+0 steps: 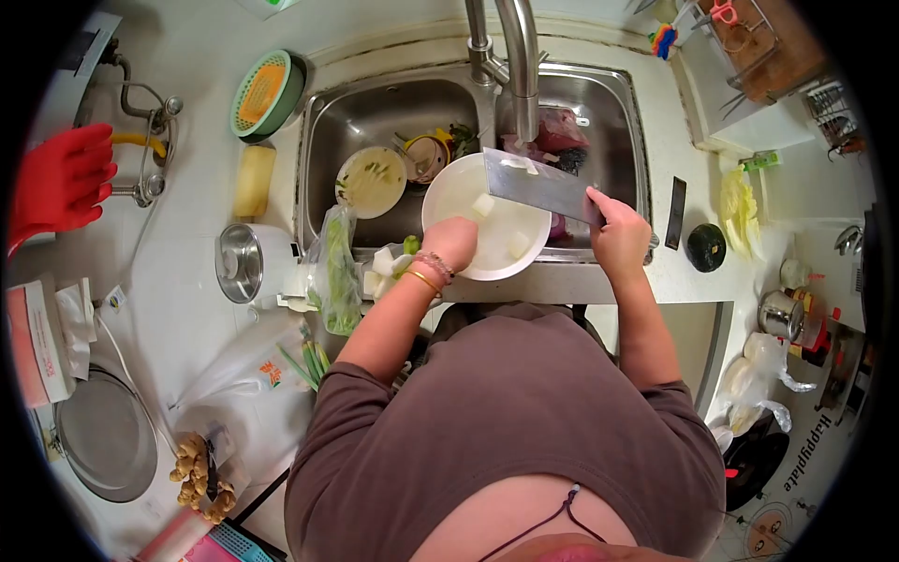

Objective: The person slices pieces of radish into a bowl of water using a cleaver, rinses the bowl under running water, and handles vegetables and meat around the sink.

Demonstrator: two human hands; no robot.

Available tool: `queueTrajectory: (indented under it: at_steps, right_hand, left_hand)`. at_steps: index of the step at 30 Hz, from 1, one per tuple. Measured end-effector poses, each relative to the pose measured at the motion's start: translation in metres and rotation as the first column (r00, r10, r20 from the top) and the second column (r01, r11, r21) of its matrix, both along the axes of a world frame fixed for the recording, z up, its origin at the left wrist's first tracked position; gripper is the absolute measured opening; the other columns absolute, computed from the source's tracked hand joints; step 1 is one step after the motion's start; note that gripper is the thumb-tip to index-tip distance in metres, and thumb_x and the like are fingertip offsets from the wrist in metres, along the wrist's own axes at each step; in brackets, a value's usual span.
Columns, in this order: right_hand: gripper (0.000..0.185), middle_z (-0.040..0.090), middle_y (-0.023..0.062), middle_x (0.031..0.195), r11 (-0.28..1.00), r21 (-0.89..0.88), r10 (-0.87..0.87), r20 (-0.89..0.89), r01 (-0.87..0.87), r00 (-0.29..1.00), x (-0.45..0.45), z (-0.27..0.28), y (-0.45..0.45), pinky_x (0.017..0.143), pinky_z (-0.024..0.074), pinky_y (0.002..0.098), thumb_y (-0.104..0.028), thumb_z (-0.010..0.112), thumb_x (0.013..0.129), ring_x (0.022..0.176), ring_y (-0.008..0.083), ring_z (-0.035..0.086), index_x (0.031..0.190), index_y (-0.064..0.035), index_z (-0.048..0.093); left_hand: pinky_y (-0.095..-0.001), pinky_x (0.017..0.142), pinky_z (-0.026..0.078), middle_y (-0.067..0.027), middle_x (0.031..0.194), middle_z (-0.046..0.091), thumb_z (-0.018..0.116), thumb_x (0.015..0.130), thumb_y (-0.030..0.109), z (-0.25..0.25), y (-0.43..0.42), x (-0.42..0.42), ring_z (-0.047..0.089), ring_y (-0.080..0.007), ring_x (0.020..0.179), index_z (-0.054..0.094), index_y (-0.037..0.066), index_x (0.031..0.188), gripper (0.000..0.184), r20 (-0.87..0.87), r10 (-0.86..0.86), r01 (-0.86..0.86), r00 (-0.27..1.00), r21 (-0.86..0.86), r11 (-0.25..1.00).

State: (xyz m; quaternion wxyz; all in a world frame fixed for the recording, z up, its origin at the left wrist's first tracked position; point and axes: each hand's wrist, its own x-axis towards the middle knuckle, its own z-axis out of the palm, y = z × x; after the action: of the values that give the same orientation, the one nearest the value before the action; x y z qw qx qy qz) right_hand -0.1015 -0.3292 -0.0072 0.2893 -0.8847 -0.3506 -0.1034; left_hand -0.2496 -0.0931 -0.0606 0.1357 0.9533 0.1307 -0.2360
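A broad cleaver (545, 190) is held by its handle in my right hand (619, 231), its blade over the right rim of a white bowl (496, 242). Pale bits stick to the blade. My left hand (451, 244), with bracelets at the wrist, is closed at the bowl's left side; whatever it may hold is hidden. Inside the bowl lie white chunks (518, 245). The bowl stands at the front of the double sink (375, 101), across its divider. White vegetable pieces (382, 267) sit by my left wrist.
A bagged green vegetable (339, 272) and a steel pot (241, 263) are left of the sink. The faucet (521, 70) rises behind the bowl. Bagged meat (562, 131) lies in the right basin, a plate (371, 182) in the left. A dark round squash (706, 247) is at right.
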Motion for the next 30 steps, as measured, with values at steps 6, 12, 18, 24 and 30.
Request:
queueTrajectory:
  at_steps: [6, 12, 18, 24, 30]
  right_hand:
    - [0.046, 0.066, 0.0098, 0.076, 0.986, 0.124, 0.111, 0.020, -0.113, 0.994, -0.008, 0.006, 0.001, 0.061, 0.0496, 0.0392, 0.004, 0.064, 0.058, 0.070, 0.0293, 0.063, 0.101, -0.0099, 0.071]
    - [0.051, 0.056, 0.0056, 0.065, 0.914, 0.184, 0.344, 0.117, -0.361, 0.932, -0.037, 0.023, 0.023, 0.054, 0.0430, 0.0376, -0.002, 0.062, 0.055, 0.060, 0.0259, 0.057, 0.105, -0.0076, 0.069]
    - [0.054, 0.054, 0.0039, 0.065, 0.870, 0.167, 0.446, 0.136, -0.464, 0.885, -0.054, 0.041, 0.043, 0.053, 0.0413, 0.0364, -0.007, 0.062, 0.054, 0.059, 0.0236, 0.055, 0.107, -0.0068, 0.069]
    - [0.053, 0.054, 0.0037, 0.065, 0.866, 0.139, 0.462, 0.145, -0.481, 0.875, -0.055, 0.046, 0.049, 0.053, 0.0414, 0.0360, -0.007, 0.062, 0.054, 0.059, 0.0228, 0.056, 0.106, -0.0065, 0.069]
    - [0.053, 0.053, 0.0037, 0.064, 0.868, 0.145, 0.459, 0.130, -0.475, 0.879, -0.055, 0.045, 0.049, 0.053, 0.0411, 0.0359, -0.007, 0.062, 0.054, 0.059, 0.0231, 0.055, 0.106, -0.0063, 0.069]
  left_hand:
    - [-0.0273, 0.055, 0.044, -0.0041, 0.077, 0.062, 0.073, 0.080, 0.010, 0.031, 0.015, -0.014, 0.055, -0.0132, 0.064, 0.060, 0.003, 0.096, 0.021, -0.082, 0.582, -0.260, 0.809, -0.938, 0.230]
    - [-0.0289, 0.068, 0.058, -0.0063, 0.093, 0.067, 0.062, 0.090, 0.006, 0.047, 0.003, -0.013, 0.067, -0.0157, 0.079, 0.057, 0.006, 0.111, 0.021, -0.499, 0.651, 0.002, 0.571, -0.793, -0.610]
    - [-0.0362, 0.072, 0.060, -0.0131, 0.096, 0.069, 0.060, 0.094, 0.009, 0.043, -0.015, -0.009, 0.069, -0.0224, 0.088, 0.057, 0.008, 0.115, 0.022, -0.484, 0.748, 0.138, 0.455, -0.791, -0.596]
    - [-0.0415, 0.073, 0.060, -0.0177, 0.102, 0.068, 0.061, 0.093, 0.012, 0.055, -0.016, -0.008, 0.069, -0.0281, 0.090, 0.058, 0.007, 0.115, 0.023, -0.552, 0.700, 0.158, 0.454, -0.723, -0.673]
    - [-0.0371, 0.071, 0.061, -0.0153, 0.102, 0.069, 0.064, 0.092, 0.010, 0.049, -0.016, -0.008, 0.069, -0.0222, 0.087, 0.061, 0.005, 0.110, 0.019, -0.526, 0.746, 0.097, 0.408, -0.788, -0.609]
